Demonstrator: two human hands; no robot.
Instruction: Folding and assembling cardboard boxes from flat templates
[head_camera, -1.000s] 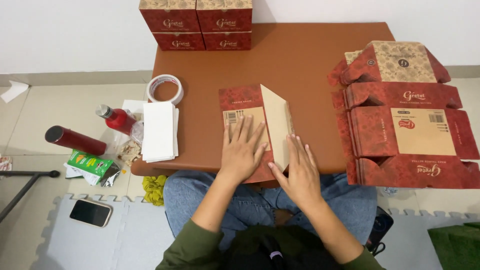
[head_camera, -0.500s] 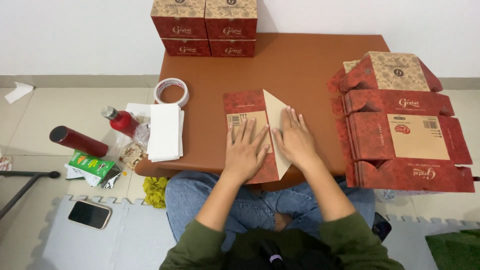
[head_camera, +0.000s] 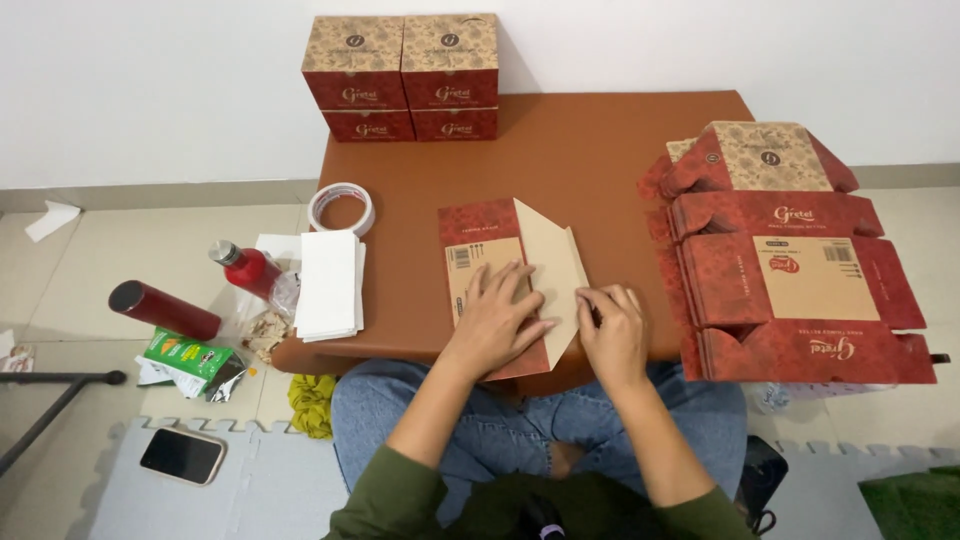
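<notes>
On the near edge of the brown table (head_camera: 600, 140) lies a flat red carton (head_camera: 510, 280), half folded, its plain tan flap (head_camera: 555, 270) raised along a crease. Left hand (head_camera: 495, 320) lies flat with fingers spread, pressing the carton's printed panel down. Right hand (head_camera: 612, 335) sits at the flap's right edge, fingers curled and pinching that edge near the table's front rim. The carton's near corner hangs just past the table edge, over the person's knees.

Right of the hands, a stack of flat cartons (head_camera: 790, 280) covers the table's right side and overhangs its right and front edges; a narrow strip of bare top parts it from the right hand. Behind the carton the table is open back to four made-up boxes (head_camera: 405, 75), stacked against the wall at the far left corner. To the left, a tape roll (head_camera: 342, 208) and a white paper stack (head_camera: 328, 283) sit at the table's left edge, the paper jutting over it. On the floor beyond are a red bottle (head_camera: 245, 268), a dark red flask (head_camera: 165, 310) and a phone (head_camera: 182, 455) on the grey mat.
</notes>
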